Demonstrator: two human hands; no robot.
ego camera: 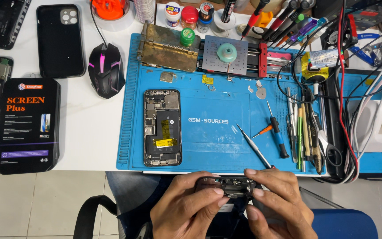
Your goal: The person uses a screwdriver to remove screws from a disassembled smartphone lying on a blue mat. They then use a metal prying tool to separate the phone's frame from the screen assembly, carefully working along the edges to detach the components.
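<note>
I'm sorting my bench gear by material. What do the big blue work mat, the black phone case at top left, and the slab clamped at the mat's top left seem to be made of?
Blue mat: likely silicone or rubber, matte, with moulded ridges and trays.
Black phone case: probably soft plastic or rubber, smooth with dull sheen.
Slab: looks like metal, brassy, tarnished and stained; exact alloy unclear.

Head camera, looking steeply down over the front edge of a repair bench

The single view sat above the seated person and faced down and forward, close enough that the blue work mat [217, 132] filled the centre and right of the frame. The white table [89, 128] ran along the upper left, floor tiles showed at lower left, and both hands entered at bottom centre. No second view overlapped it.
</note>
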